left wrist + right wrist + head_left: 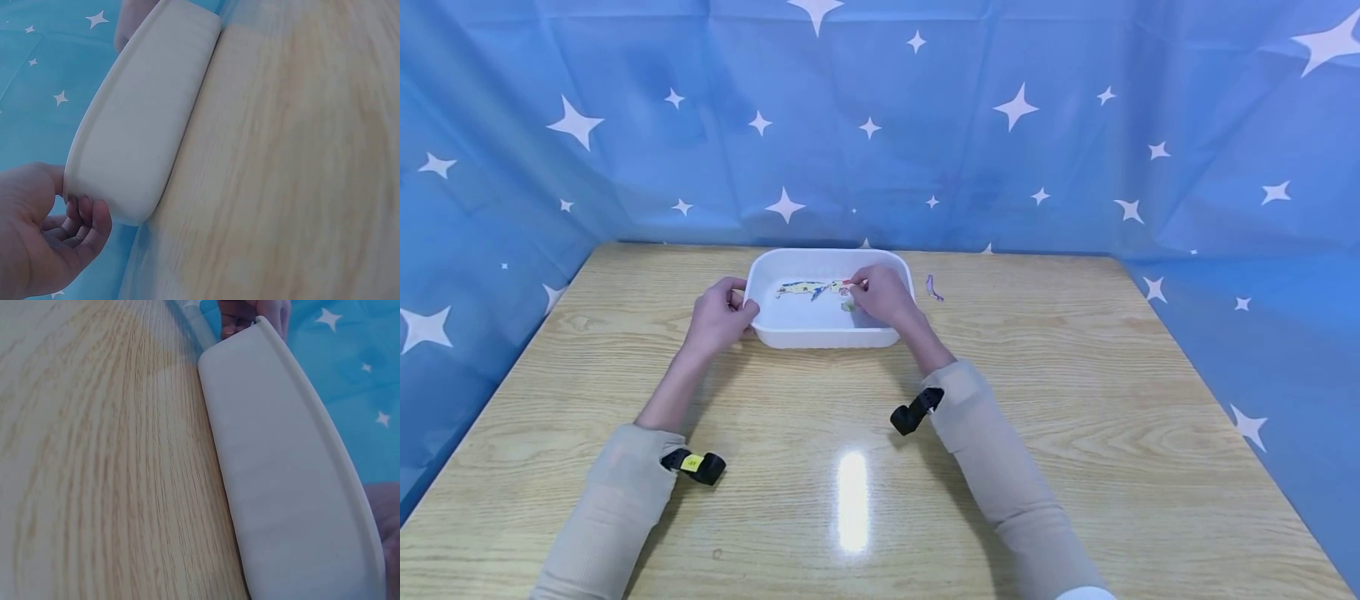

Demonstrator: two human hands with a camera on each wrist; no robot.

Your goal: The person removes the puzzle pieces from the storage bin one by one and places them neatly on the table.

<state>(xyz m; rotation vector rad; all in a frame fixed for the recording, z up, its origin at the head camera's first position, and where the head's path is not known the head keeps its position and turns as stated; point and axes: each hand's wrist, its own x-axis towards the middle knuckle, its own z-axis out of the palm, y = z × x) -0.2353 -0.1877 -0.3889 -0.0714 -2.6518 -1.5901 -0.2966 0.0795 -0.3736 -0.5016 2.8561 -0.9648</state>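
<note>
Table [775, 433], wood-grained, bears white tray [823, 338]; blue star-print curtain [865, 75] behind.

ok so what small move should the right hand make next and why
Perhaps the right hand, once free, should reach for the purple piece: it lies alone on the table just right of the white box, while other small pieces lie inside. The left hand holds the box's left end.

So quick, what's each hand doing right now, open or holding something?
Left hand: closed, gripping the white tray at its left end.
Right hand: fingertips by small colorful pieces in the tray; can't tell whether it's pinching one.
</note>
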